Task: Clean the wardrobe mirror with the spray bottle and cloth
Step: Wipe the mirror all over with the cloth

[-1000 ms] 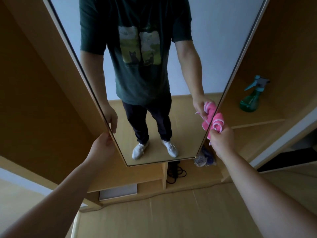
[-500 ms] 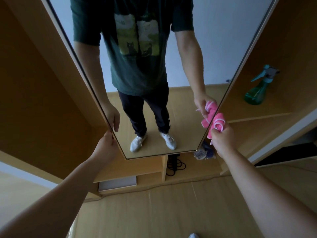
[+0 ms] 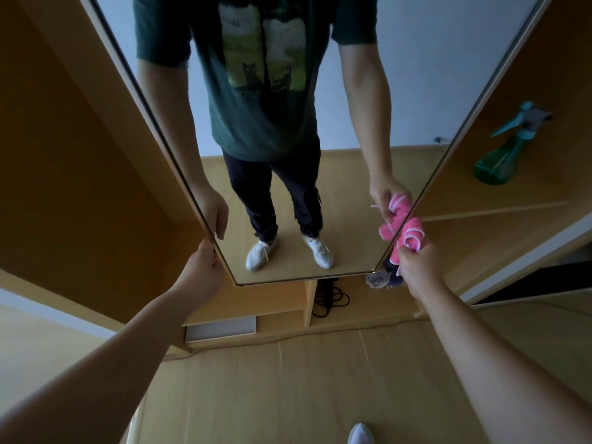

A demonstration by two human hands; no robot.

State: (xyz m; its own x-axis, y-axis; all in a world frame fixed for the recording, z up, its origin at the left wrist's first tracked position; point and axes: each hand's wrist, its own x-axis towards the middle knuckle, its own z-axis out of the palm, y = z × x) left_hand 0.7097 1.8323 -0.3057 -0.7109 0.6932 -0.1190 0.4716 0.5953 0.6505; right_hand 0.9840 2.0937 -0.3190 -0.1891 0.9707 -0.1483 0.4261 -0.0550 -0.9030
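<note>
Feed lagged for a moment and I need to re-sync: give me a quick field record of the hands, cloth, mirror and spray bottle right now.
mirror: reflects the person; no spray or streaks discernible
left hand: grips the mirror's left edge, near its bottom corner
right hand: holds the bunched pink cloth at the mirror's right edge, low down
spray bottle: green, stands on the wardrobe shelf right of the mirror, in neither hand

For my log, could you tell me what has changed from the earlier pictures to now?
The left hand and the right hand with the cloth slid a little down the mirror's side edges, toward its bottom corners. Nothing taken or released; the bottle stays on its shelf.
</note>
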